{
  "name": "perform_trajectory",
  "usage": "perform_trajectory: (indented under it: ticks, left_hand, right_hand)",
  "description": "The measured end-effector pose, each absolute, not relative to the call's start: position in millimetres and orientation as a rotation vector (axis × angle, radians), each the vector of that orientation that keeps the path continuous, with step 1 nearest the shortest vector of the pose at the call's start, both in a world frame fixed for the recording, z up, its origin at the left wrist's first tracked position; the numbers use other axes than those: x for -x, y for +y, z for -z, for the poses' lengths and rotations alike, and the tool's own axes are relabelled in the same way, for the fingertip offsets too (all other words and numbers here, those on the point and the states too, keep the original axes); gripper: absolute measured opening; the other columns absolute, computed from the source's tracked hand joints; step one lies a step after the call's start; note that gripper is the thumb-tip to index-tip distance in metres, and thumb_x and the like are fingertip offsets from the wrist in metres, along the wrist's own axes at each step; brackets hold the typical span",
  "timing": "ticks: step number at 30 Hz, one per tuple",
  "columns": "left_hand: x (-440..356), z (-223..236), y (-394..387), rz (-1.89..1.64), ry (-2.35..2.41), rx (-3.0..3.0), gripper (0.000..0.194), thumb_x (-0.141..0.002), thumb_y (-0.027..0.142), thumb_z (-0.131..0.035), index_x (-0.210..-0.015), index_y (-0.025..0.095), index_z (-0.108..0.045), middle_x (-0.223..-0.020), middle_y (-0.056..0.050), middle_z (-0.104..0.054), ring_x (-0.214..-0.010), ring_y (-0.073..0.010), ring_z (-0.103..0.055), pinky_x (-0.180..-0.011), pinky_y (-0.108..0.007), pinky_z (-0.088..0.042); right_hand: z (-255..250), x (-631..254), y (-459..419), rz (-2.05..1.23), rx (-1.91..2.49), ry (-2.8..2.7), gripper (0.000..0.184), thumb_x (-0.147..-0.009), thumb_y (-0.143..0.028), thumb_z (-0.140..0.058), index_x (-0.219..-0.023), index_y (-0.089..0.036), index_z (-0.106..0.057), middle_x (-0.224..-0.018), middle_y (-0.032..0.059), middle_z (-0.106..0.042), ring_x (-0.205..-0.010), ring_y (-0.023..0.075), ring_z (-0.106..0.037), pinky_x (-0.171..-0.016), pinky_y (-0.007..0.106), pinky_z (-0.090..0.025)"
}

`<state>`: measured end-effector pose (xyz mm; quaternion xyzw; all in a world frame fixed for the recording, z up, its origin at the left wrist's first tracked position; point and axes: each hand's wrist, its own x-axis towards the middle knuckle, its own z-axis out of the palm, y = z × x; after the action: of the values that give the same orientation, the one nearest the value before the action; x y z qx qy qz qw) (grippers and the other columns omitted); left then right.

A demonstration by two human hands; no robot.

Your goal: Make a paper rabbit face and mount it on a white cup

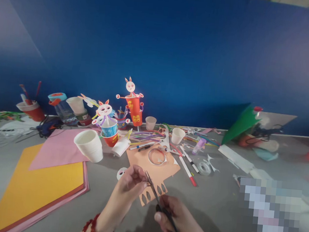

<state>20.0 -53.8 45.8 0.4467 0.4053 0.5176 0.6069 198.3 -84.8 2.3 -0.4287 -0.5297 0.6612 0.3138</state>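
Note:
My right hand (174, 217) is closed around the black handles of a pair of scissors (152, 188); the blades point up and left. Their tips reach the fingertips of my left hand (131, 182), which pinches a small piece of paper (146, 183) with a dark outline, mostly covered by the fingers. Behind and under the scissors lies a sheet of peach paper (163, 171) with several leaf-shaped holes along its near edge. A clear tape ring (157, 156) rests on that sheet. Beside my left hand is a small white paper face (121, 173), partly hidden.
Paper-cup rabbit figures, one red (134, 108) and one blue (108, 127), stand at the back. White cups (89, 145), markers (187, 170), a glue stick (199, 146) and a tape roll (204, 168) surround the work. Coloured sheets (43, 182) lie left. A pixelated patch covers the right.

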Motion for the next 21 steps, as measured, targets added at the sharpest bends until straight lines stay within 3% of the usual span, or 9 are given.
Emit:
perform_trajectory:
  ticks: [6, 9, 12, 17, 21]
  left_hand:
    - [-16, -34, -49, -1.193, 0.927, -1.082, 0.021, -0.073, 0.027, -0.078, -0.080, 0.020, -0.060, -0.076, 0.000, -0.061, -0.076, -0.0177, -0.061, -0.073, -0.028, -0.048]
    - [-16, -25, -50, -1.186, 0.998, -1.097, 0.018, -0.076, 0.028, -0.077, -0.088, 0.020, -0.067, -0.081, -0.001, -0.063, -0.078, -0.0167, -0.060, -0.073, -0.026, -0.049]
    - [-21, -17, -53, -1.136, 1.041, -1.119, 0.020, -0.077, 0.033, -0.077, -0.090, 0.019, -0.070, -0.085, -0.003, -0.066, -0.078, -0.0173, -0.061, -0.068, -0.024, -0.049]
    - [-28, -13, -55, -1.036, 1.055, -1.194, 0.023, -0.080, 0.040, -0.072, -0.081, 0.017, -0.067, -0.070, -0.002, -0.065, -0.060, -0.0152, -0.058, -0.055, -0.023, -0.045]
    - [-25, -19, -54, -1.021, 1.148, -1.378, 0.015, -0.082, 0.032, -0.068, -0.076, 0.019, -0.065, -0.069, -0.002, -0.064, -0.058, -0.0157, -0.058, -0.051, -0.022, -0.042]
  right_hand:
    - [8, -202, -78, -1.739, 1.226, -1.390, 0.059, -0.063, -0.068, -0.075, -0.063, -0.024, -0.035, -0.041, -0.0110, -0.040, -0.034, 0.0058, -0.037, -0.035, 0.019, -0.021]
    - [3, -201, -71, -1.643, 1.185, -1.300, 0.058, -0.058, -0.066, -0.079, -0.064, -0.024, -0.039, -0.050, -0.0084, -0.045, -0.040, 0.0085, -0.045, -0.039, 0.021, -0.033]
    - [-10, -195, -64, -1.488, 1.126, -1.262, 0.047, -0.064, -0.056, -0.080, -0.070, -0.021, -0.048, -0.062, -0.0034, -0.054, -0.057, 0.0129, -0.054, -0.054, 0.024, -0.044]
    - [-19, -181, -56, -1.286, 1.155, -1.262, 0.028, -0.070, -0.036, -0.072, -0.074, -0.021, -0.050, -0.064, -0.0029, -0.055, -0.057, 0.0127, -0.050, -0.052, 0.023, -0.039]
    - [-14, -176, -53, -1.177, 1.200, -1.344, 0.026, -0.066, -0.022, -0.065, -0.069, -0.024, -0.039, -0.062, -0.0060, -0.049, -0.053, 0.0099, -0.041, -0.049, 0.021, -0.032]
